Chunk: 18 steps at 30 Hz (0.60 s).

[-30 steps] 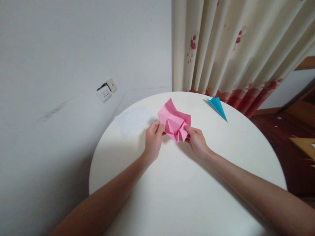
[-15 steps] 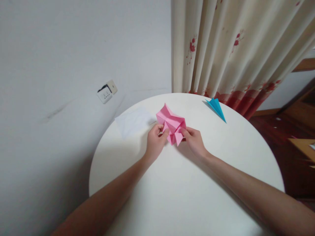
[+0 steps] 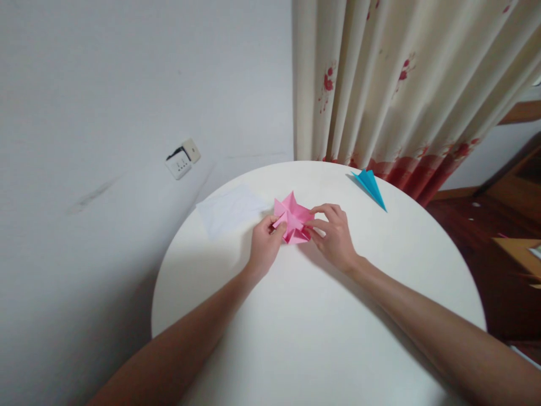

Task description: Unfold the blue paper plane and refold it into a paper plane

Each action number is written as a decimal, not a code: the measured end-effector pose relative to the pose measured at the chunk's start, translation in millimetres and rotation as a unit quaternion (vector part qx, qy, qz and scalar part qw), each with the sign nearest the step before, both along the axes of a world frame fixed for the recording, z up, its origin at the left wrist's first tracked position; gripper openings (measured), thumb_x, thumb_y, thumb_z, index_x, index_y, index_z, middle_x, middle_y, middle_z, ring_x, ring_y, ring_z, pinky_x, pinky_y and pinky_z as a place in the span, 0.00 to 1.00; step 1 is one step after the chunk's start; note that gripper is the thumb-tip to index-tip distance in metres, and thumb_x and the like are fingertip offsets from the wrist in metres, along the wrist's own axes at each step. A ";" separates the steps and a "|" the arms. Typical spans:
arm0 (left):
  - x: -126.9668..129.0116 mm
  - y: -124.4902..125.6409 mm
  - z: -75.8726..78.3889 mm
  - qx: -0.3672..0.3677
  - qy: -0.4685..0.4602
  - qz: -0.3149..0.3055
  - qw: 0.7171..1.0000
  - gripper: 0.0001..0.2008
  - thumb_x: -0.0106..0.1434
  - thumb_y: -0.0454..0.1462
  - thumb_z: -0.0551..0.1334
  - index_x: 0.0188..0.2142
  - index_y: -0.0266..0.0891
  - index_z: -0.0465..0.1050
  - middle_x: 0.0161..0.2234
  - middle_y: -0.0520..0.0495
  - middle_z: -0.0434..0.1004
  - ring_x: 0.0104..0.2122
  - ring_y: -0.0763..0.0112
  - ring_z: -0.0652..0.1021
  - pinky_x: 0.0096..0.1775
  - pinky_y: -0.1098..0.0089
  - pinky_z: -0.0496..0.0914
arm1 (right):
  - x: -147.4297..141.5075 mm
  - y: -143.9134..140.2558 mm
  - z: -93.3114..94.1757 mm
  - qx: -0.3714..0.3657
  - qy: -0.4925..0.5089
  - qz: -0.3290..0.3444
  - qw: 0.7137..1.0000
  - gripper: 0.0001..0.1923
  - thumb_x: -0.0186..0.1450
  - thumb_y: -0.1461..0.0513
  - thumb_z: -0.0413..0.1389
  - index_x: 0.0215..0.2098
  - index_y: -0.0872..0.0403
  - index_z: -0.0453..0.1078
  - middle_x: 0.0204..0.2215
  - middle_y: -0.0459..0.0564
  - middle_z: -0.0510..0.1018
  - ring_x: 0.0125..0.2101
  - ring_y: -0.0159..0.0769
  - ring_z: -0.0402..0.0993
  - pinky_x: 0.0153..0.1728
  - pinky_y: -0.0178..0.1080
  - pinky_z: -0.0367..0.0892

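Pink origami paper (image 3: 291,221) sits low on the round white table (image 3: 321,338), far side, pinched between both hands: left hand (image 3: 262,248) closed on its left edge, right hand (image 3: 336,237) nipping its right edge. Blue paper plane (image 3: 371,186) lies well apart, right.

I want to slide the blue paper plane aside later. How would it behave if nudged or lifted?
The blue paper plane is folded thin paper, so probably very light and apt to skid on the smooth white table. Its flat shape should not roll. The sharp point would likely bend if pressed.
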<state>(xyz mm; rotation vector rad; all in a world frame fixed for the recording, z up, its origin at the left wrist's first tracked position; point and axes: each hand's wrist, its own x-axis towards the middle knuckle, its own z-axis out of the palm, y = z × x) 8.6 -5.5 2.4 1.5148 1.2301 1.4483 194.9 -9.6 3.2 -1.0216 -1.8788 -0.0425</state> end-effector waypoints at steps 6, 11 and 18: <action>-0.9 2.0 -0.9 0.006 0.000 0.019 1.000 0.05 0.62 0.36 0.60 0.32 0.37 0.73 0.28 0.52 0.73 0.28 0.72 0.71 0.32 0.73 0.64 | -1.9 -0.6 -2.6 0.004 -0.012 0.024 1.000 0.02 0.65 0.62 0.62 0.35 0.48 0.78 0.43 0.49 0.79 0.47 0.43 0.68 0.47 0.48 0.60; -1.1 1.1 2.1 0.037 0.010 0.035 0.999 0.05 0.63 0.37 0.60 0.34 0.39 0.72 0.30 0.52 0.73 0.29 0.71 0.71 0.32 0.73 0.65 | -3.9 -6.1 3.2 -0.034 -0.042 0.044 0.998 0.07 0.66 0.56 0.61 0.40 0.48 0.78 0.44 0.50 0.79 0.48 0.45 0.67 0.49 0.50 0.57; -3.0 1.8 4.3 0.049 0.008 0.050 0.998 0.06 0.64 0.39 0.61 0.33 0.38 0.71 0.28 0.52 0.72 0.28 0.71 0.70 0.32 0.73 0.64 | -6.6 -11.4 8.8 -0.018 -0.077 0.066 0.995 0.17 0.61 0.48 0.63 0.42 0.48 0.77 0.49 0.51 0.76 0.49 0.48 0.64 0.48 0.52 0.55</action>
